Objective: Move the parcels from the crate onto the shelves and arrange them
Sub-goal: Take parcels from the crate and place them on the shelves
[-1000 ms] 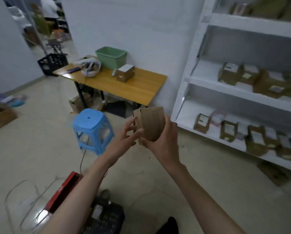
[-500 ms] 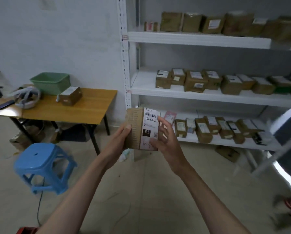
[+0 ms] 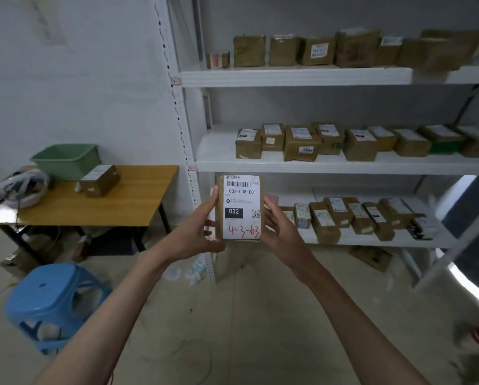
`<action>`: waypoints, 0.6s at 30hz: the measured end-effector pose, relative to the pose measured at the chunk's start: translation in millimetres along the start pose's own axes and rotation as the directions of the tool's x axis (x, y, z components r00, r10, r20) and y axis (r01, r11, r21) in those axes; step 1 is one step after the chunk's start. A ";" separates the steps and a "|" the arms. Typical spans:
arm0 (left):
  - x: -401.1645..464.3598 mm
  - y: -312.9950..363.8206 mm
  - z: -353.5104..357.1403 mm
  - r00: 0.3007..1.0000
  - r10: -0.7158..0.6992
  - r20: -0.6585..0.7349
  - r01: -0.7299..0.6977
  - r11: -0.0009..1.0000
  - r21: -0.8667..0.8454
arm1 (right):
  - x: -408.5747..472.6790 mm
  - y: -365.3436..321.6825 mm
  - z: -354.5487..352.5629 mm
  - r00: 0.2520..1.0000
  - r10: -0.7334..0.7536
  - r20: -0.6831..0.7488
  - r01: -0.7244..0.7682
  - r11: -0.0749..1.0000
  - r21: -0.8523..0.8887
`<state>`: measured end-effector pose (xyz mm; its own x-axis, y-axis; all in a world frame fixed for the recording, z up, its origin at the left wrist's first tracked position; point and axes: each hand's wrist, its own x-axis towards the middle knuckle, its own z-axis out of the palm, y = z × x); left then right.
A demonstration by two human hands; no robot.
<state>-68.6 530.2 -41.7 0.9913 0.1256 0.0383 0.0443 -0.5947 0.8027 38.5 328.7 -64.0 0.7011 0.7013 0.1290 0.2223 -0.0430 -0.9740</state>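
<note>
- The small brown cardboard parcel (image 3: 239, 208) with a white shipping label now stands upright between both hands, label square to the wearer; half a second ago it was turned partly edge-on, showing a brown side face.
- The left hand (image 3: 198, 232) grips the parcel's left edge, thumb under the lower corner and fingers curled behind it. The right hand (image 3: 278, 227) clamps the right edge, fingers wrapped round the back.
- The label reads 032-038-E01, with "4-3-63" handwritten in red. Judgement: the person is reading it to choose a slot, so placement has not begun.
- The parcel is held in the air in front of the white metal shelving unit (image 3: 294, 76), level with the front edge of its lowest visible shelf and near that shelf's left end, touching nothing but the hands.
- Compared with a second ago, the view has swung from the wooden table (image 3: 99, 201) and blue plastic stool (image 3: 53, 301) to face the shelves; the crate is out of view.
- Brown parcels already line all three visible shelves.
</note>
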 end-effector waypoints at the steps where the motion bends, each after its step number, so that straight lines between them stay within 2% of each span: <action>1: 6.8 3.2 -1.8 1.000 -0.001 -0.018 0.001 1.000 0.002 | 2.6 -3.3 -5.4 0.999 -0.007 0.040 0.007 1.000 -0.017; 3: 16.6 7.5 -4.9 0.999 -0.014 -0.051 0.013 1.000 -0.015 | 7.7 -5.9 -14.5 0.995 -0.011 0.101 0.016 0.999 -0.044; 6: 33.0 17.6 -11.4 0.997 -0.021 -0.081 0.020 1.000 -0.013 | 19.9 -9.2 -29.6 0.993 -0.032 0.112 0.042 0.995 -0.088; 13: 90.0 51.6 -14.4 0.990 0.085 -0.116 -0.084 0.996 0.012 | 54.2 -19.1 -75.0 0.993 -0.118 -0.024 0.113 0.983 -0.145; 18: 140.4 77.4 2.6 0.978 0.165 -0.127 -0.162 0.986 0.032 | 62.7 -24.5 -124.5 0.988 -0.098 -0.118 0.080 0.986 -0.144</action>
<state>74.3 499.7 24.2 0.9612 0.1257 0.2456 -0.1131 -0.6324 0.7664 161.4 285.0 -8.9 0.7512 0.6131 0.2447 0.3730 -0.0884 -0.9236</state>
